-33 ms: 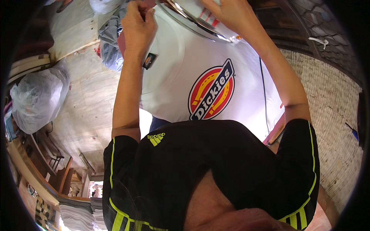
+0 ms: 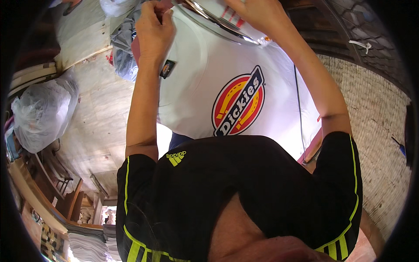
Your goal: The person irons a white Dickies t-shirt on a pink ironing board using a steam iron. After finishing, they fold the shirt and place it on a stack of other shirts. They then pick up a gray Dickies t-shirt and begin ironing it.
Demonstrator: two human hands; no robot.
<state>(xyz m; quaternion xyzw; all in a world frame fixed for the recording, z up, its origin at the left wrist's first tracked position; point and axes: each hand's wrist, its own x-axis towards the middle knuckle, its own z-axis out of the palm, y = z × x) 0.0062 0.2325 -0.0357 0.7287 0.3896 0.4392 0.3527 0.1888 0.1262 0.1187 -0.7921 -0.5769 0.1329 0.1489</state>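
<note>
White cloth [image 2: 192,105], apparently a garment, lies spread in front of me. It bears a red, yellow and black oval emblem [image 2: 239,102] and a curved seam. A small black label [image 2: 166,68] sits beside my left wrist. My left hand [image 2: 153,32] is closed at the cloth's far left edge, thumb and fingertips together; what they pinch is hidden. My right hand [image 2: 264,17] is over a curved, shiny metal-rimmed object [image 2: 209,18] with red marks behind its rim, resting over the far cloth. Its kind is unclear. The right fingers are mostly cut off by the upper edge.
A thin black cord [image 2: 298,105] runs down the cloth's right side. Filled clear plastic bags [image 2: 43,111] stand on the left, with grey bagged material [image 2: 124,52] by my left forearm. Stacked pale sheets [image 2: 87,246] are at lower left. A dark metal grille [image 2: 362,26] is at upper right.
My right hand and the metal-rimmed object have shifted slightly away and to the left. My left hand and the cloth have also moved a little left.
</note>
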